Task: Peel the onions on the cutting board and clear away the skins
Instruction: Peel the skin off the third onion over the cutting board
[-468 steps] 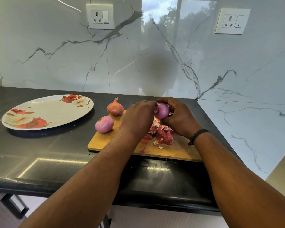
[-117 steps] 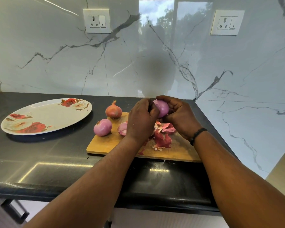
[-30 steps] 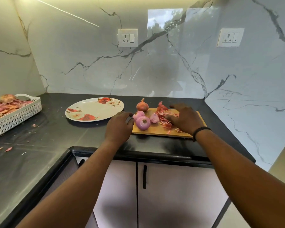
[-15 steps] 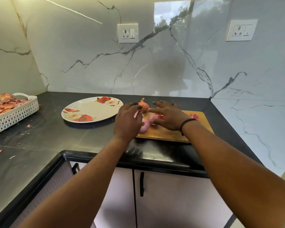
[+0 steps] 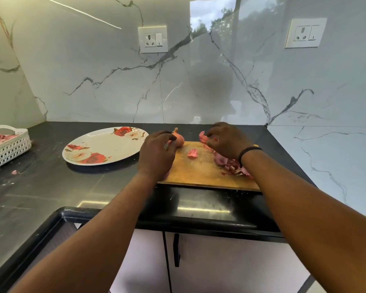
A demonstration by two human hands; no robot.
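A wooden cutting board [image 5: 201,172] lies on the black counter. One unpeeled brown onion [image 5: 179,138] stands at its far left corner. My left hand [image 5: 156,154] hovers over the board's left end with curled fingers, fingertips against that onion. It hides the peeled onions, apart from a pink sliver [image 5: 166,176] under my wrist. My right hand [image 5: 227,141] pinches a pink onion skin [image 5: 202,136] above the board's far edge. A heap of skins [image 5: 230,166] lies on the right part of the board, partly under my right forearm. A single loose skin [image 5: 192,153] sits mid-board.
A white oval plate with red roses [image 5: 106,146] sits left of the board. A white perforated basket of skins [image 5: 7,148] stands at the far left. Skin scraps [image 5: 14,171] dot the counter. The counter's front edge [image 5: 199,222] runs above the cabinet doors.
My right hand has drawn back to the right and lifted a skin piece. My left hand has settled lower over the peeled onions. The camera has moved nearer.
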